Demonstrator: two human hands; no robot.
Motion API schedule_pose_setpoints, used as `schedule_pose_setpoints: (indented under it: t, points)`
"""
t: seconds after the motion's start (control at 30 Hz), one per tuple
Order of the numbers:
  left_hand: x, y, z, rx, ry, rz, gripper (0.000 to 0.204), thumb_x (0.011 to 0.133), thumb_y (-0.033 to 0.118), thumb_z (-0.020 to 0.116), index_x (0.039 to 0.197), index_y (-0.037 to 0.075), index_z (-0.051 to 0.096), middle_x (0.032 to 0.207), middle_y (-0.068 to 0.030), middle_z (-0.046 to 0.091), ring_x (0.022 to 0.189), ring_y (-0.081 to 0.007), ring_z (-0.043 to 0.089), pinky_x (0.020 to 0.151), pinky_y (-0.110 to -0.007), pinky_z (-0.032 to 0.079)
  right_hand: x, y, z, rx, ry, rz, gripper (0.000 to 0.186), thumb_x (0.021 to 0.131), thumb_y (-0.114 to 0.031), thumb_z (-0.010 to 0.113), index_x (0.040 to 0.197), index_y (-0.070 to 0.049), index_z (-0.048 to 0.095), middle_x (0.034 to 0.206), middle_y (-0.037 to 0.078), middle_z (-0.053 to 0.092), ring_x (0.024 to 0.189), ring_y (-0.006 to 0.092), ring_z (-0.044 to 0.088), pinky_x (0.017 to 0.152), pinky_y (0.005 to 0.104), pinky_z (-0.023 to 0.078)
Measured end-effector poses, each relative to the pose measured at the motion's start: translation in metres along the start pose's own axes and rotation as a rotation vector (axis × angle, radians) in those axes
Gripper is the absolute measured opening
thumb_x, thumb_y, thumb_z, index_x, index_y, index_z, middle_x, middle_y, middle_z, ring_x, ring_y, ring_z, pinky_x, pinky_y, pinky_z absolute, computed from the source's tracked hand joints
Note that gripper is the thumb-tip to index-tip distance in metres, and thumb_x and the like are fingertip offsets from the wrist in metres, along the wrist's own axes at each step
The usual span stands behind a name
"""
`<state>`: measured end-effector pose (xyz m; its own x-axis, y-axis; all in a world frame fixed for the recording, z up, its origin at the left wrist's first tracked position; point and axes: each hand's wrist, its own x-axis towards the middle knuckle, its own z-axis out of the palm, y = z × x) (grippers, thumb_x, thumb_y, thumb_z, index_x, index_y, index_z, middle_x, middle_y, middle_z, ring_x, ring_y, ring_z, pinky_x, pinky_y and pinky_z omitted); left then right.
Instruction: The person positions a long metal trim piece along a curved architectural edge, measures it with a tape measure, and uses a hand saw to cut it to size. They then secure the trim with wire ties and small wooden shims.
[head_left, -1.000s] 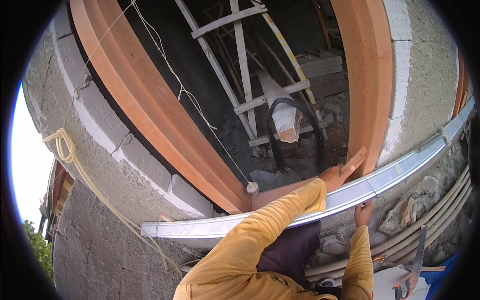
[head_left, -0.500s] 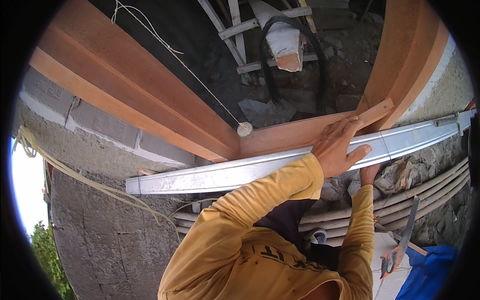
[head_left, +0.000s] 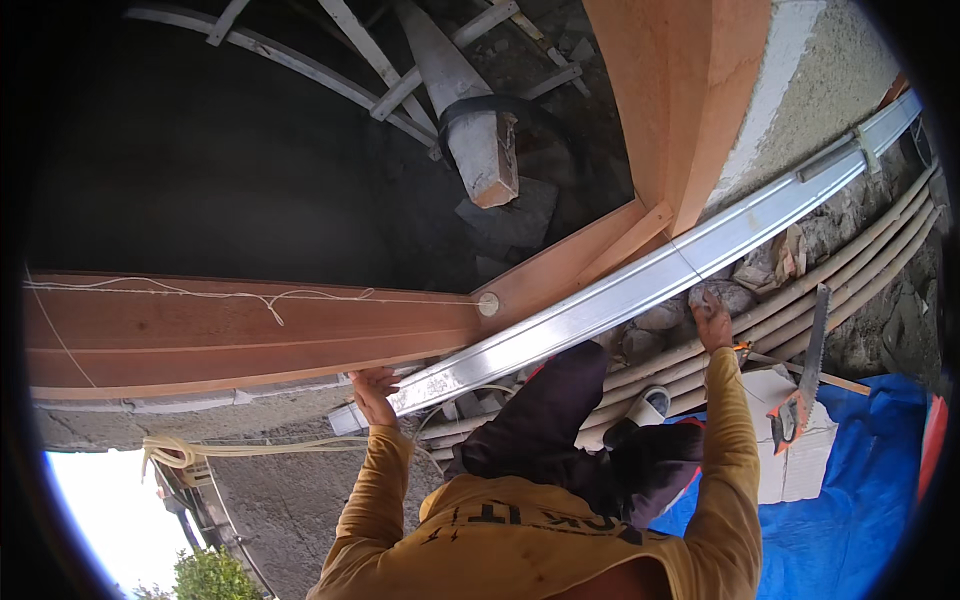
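A long silvery metal channel (head_left: pixel 540 335) runs aslant along the outer side of a reddish-brown wooden frame (head_left: pixel 250 330). My left hand (head_left: pixel 376 395) lies across the channel's left end, its fingers stretched toward the lower edge of the frame; the fingertips are partly hidden there. Just below the channel's near edge is my right hand (head_left: pixel 712 322), fingers apart and slightly bent, beside the stones. I see nothing held in either hand. A round pale disc (head_left: pixel 488 304) with a string (head_left: pixel 270 298) tied to it sits at the frame's corner.
Several tan pipes (head_left: pixel 850 285) run below the channel. A handsaw (head_left: pixel 805 375) lies on a white board (head_left: pixel 800 465) over a blue tarp (head_left: pixel 870 480). Coiled cream cable (head_left: pixel 185 450) hangs at left. Inside the frame a concrete-like post (head_left: pixel 480 155) carries a black coil.
My left hand has left the corner's right side and gone to the channel's left end. My right hand has come out from under the channel. The view has turned.
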<state>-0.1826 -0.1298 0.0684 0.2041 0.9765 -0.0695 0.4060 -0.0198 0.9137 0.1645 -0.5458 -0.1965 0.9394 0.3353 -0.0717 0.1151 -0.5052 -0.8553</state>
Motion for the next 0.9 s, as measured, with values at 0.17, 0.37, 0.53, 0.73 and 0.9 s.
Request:
schedule_pose_setpoints:
  t: [0.17,0.37,0.53,0.73,0.9]
  points:
    - [0.025,0.084,-0.014,-0.165,0.019,-0.005,0.055,0.092,0.053,0.038,0.12,0.006,0.046,0.109,-0.0138,0.057,0.097,-0.0275,0.059,0.07,-0.04,0.054,-0.118,0.042,-0.079,-0.272,-0.121,0.459,0.035,0.084,-0.03,0.052,0.096,0.001,0.064,0.099,0.024,0.063,0.095,0.0401,0.059,0.083,0.0433,0.047]
    - [0.055,0.13,-0.045,-0.263,0.014,0.012,0.049,0.092,0.044,0.046,0.122,0.006,0.045,0.11,-0.0148,0.058,0.099,-0.029,0.059,0.071,-0.042,0.053,-0.098,-0.053,-0.229,0.359,0.529,0.448,0.051,0.091,-0.04,0.05,0.118,0.003,0.056,0.103,0.015,0.063,0.091,0.0208,0.06,0.073,0.0338,0.047]
    - [0.078,0.195,-0.019,-0.307,0.003,-0.024,0.049,0.092,0.044,0.046,0.122,0.006,0.045,0.11,-0.0147,0.058,0.099,-0.0289,0.059,0.071,-0.041,0.053,0.009,-0.375,-0.369,0.473,0.787,-0.178,0.052,0.092,-0.029,0.052,0.132,0.003,0.042,0.131,0.018,0.045,0.12,0.0263,0.044,0.101,0.0356,0.032]
    - [0.09,0.246,-0.015,-0.303,-0.029,-0.082,0.049,0.092,0.044,0.046,0.122,0.006,0.045,0.11,-0.0146,0.058,0.098,-0.0287,0.06,0.071,-0.041,0.053,0.049,-0.668,-0.371,0.025,0.864,-0.764,0.073,0.083,-0.034,0.06,0.138,0.001,0.029,0.141,0.023,0.031,0.133,0.0378,0.026,0.109,0.0454,0.02]
    - [0.101,0.27,-0.006,-0.291,-0.107,-0.1,0.048,0.092,0.043,0.046,0.122,0.006,0.045,0.109,-0.0145,0.058,0.098,-0.0286,0.06,0.071,-0.041,0.053,0.066,-0.73,-0.313,0.036,0.962,-0.707,0.071,0.081,-0.033,0.063,0.135,0.002,0.032,0.142,0.023,0.029,0.132,0.04,0.026,0.109,0.0469,0.02]
